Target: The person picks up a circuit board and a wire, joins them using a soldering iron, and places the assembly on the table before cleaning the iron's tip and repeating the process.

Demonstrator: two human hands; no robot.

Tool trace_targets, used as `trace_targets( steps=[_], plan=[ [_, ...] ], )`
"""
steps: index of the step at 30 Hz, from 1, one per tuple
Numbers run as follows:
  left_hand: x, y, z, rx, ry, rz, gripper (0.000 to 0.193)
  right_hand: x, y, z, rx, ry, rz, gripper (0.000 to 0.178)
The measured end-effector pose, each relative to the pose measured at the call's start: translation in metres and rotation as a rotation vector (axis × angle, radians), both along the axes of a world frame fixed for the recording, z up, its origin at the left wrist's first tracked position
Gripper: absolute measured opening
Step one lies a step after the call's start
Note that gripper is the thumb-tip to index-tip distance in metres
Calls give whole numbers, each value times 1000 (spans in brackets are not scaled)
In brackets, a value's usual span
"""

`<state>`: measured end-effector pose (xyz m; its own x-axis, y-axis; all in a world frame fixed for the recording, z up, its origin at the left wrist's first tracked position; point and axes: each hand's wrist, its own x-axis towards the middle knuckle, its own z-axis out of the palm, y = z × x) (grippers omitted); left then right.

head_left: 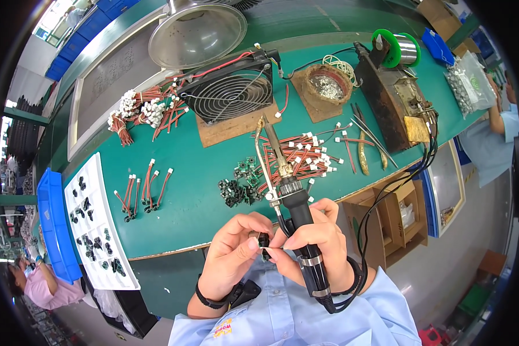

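Observation:
My left hand [233,251] is closed, pinching a small black component [263,239] between thumb and fingertips in front of my chest. In my right hand [323,233] lies a black soldering iron [297,209] with a thin metal feed tube alongside; its tip points up and away over the bench. My right thumb and a fingertip also reach to the component's edge, where what they pinch is too small to make out. Just beyond my hands are a pile of small black components with green boards [239,187] and a heap of red-and-black wire leads [300,154] with white connectors.
On the green bench [155,225] stand a black fan [230,95], a round dish [328,85], a soldering station [392,95] with a solder spool [409,51], and pliers [362,153]. At left are finished-looking leads [150,184], a white tray [101,190] and a blue bin [55,225].

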<state>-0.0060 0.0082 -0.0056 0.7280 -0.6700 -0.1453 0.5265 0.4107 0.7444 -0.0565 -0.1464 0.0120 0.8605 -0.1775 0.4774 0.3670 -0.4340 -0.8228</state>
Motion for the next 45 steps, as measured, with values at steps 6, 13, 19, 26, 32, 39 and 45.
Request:
trace_targets(
  steps=[6, 13, 19, 26, 32, 39, 45],
  plan=[
    [0, -1, -1, -5, -33, 5, 18, -1, -2, 0, 11, 6, 2, 46],
    [-1, -2, -2, -17, -41, 2, 18, -2, -3, -1, 19, 9, 0, 46],
    [-1, -2, -1, -20, -48, -1, 18, -1, -4, -1, 35, 15, 20, 46],
    [-1, -2, -2, -6, -79, 8, 17, -1, -6, -1, 51, 36, 32, 45],
    [-1, -2, -1, 10, -103, 19, 17, 0, -7, -2, 69, 52, 45, 44],
    [-1, -1, -3, -2, -97, 24, 18, 1, -9, -3, 88, 49, 48, 44],
    [1, -1, -2, 32, -109, -1, 20, 0, -10, -4, 95, 51, 52, 45]
  ],
)
